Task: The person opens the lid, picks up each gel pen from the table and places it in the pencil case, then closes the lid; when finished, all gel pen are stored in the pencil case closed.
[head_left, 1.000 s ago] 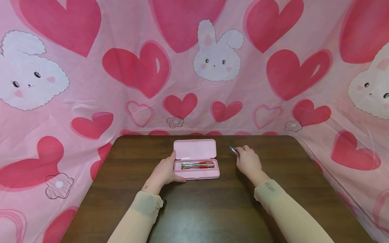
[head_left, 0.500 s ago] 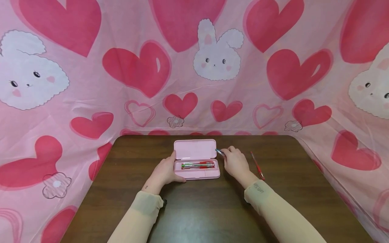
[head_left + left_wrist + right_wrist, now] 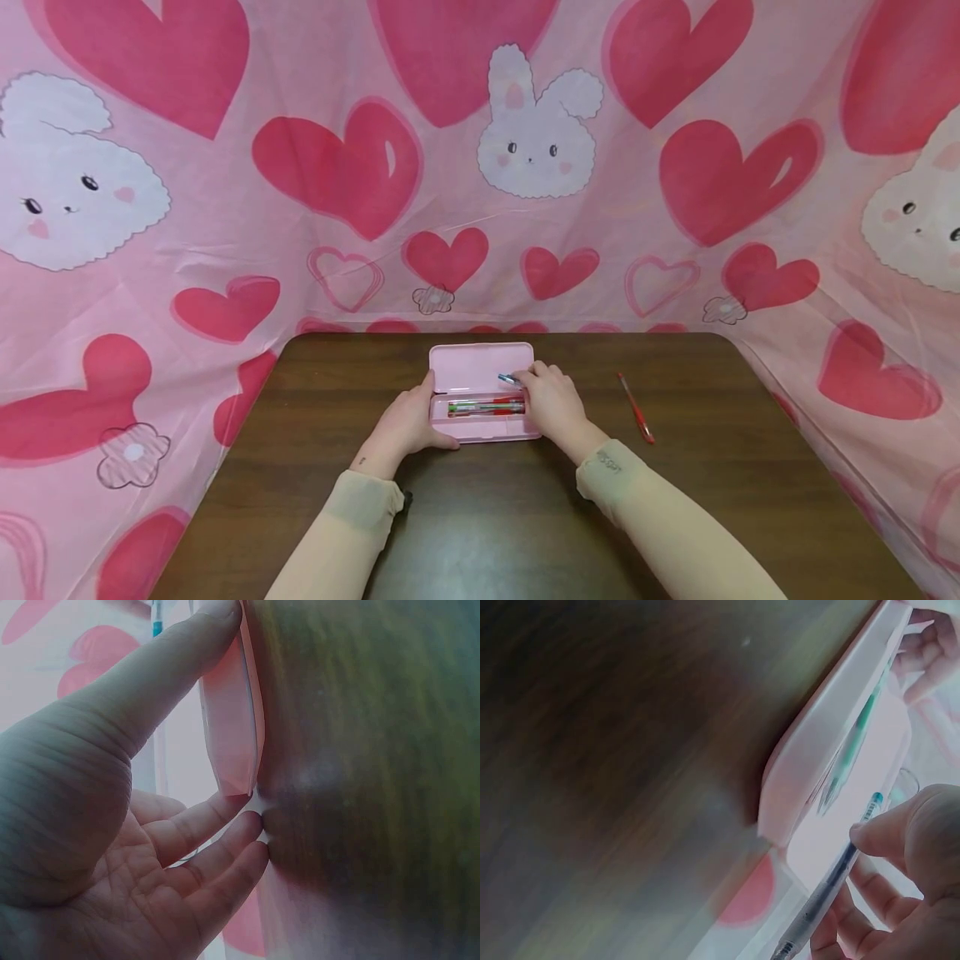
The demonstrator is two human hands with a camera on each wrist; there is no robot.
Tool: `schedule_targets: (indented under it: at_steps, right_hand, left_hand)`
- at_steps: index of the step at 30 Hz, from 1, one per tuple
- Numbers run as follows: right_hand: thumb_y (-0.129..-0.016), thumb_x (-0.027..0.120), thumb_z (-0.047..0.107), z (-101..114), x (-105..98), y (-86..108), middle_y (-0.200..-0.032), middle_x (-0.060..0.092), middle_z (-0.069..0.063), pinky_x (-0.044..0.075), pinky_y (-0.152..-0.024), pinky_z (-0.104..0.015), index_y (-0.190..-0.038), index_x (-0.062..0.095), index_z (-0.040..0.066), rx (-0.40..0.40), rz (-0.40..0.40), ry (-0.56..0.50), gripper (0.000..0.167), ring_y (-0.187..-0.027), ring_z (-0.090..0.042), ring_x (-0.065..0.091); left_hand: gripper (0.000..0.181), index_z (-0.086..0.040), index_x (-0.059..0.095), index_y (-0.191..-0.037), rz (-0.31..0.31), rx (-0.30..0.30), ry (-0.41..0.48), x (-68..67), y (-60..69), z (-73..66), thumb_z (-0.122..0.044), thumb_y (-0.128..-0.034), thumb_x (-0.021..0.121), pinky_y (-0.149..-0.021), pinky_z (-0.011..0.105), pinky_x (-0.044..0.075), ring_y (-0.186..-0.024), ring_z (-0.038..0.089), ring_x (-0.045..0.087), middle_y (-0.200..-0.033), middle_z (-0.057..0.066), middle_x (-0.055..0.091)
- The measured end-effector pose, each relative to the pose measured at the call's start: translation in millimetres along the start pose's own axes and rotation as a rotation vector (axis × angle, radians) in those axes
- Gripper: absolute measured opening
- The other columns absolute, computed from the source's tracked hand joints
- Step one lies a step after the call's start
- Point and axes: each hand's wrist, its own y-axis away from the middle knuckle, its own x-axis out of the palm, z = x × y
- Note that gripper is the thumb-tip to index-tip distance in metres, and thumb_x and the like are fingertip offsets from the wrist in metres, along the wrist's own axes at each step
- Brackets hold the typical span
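Observation:
A pink pencil case (image 3: 480,432) stands with its lid raised near the far side of the table. My left hand (image 3: 405,421) holds its left end, the thumb along the front edge and the fingers at the side and behind. Between the thumb and fingers of my right hand (image 3: 553,407) is a clear pen with a blue end (image 3: 509,379), tilted over the case's right part. In the right wrist view that pen (image 3: 829,889) is apart from the green pen (image 3: 847,754) inside the case. Green and red pens (image 3: 483,407) lie in the rear compartment.
One red pen (image 3: 637,409) lies alone on the brown wooden table (image 3: 480,533), right of the case. A pink cloth (image 3: 525,225) with hearts and rabbits hangs behind the table and along both sides.
My right hand has carried the blue-ended pen leftward from the table's right part to over the case. The red pen, hidden behind that hand before, now shows. My left hand stays put.

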Motion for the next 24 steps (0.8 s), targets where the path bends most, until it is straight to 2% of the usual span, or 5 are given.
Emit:
schedule_targets:
  at_steps: [8,13,17,24]
  right_hand:
    - [-0.094,0.082,0.013,24,8,-8.1,-0.122,0.072,-0.007,0.058,-0.097,-0.049,-0.135,0.077,0.021,-0.036,0.074,0.005,0.042,-0.112,-0.031,0.064]
    - [-0.093,0.079,0.010,36,16,-10.1,-0.119,0.073,-0.005,0.057,-0.092,-0.048,-0.132,0.078,0.022,-0.080,0.080,0.015,0.041,-0.107,-0.030,0.064]
    - [-0.093,0.078,0.008,44,21,-10.6,-0.117,0.072,-0.004,0.056,-0.090,-0.046,-0.131,0.079,0.024,-0.073,0.092,-0.004,0.041,-0.107,-0.029,0.064]
    - [-0.090,0.081,0.009,56,25,-13.9,-0.120,0.072,-0.002,0.056,-0.091,-0.047,-0.134,0.079,0.028,-0.083,0.117,0.008,0.048,-0.111,-0.028,0.063]
  left_hand:
    - [0.137,-0.010,0.029,-0.172,0.011,-0.014,-0.005,-0.5,1.1,0.4,-0.045,-0.0654,0.107,-0.119,0.058,0.053,-0.130,0.035,0.065,-0.148,0.016,0.066]
    - [0.138,-0.008,0.029,-0.172,0.006,-0.007,-0.022,-0.9,1.4,-0.9,-0.045,-0.0649,0.108,-0.117,0.056,0.055,-0.128,0.036,0.066,-0.146,0.018,0.068]
    - [0.138,-0.007,0.029,-0.171,0.009,0.001,-0.028,-1.0,1.7,-1.9,-0.045,-0.0648,0.108,-0.117,0.056,0.055,-0.127,0.037,0.066,-0.145,0.019,0.068]
    - [0.141,-0.005,0.026,-0.173,0.014,-0.022,-0.026,-1.8,3.2,-3.5,-0.044,-0.0657,0.108,-0.120,0.057,0.052,-0.133,0.040,0.064,-0.152,0.021,0.064]
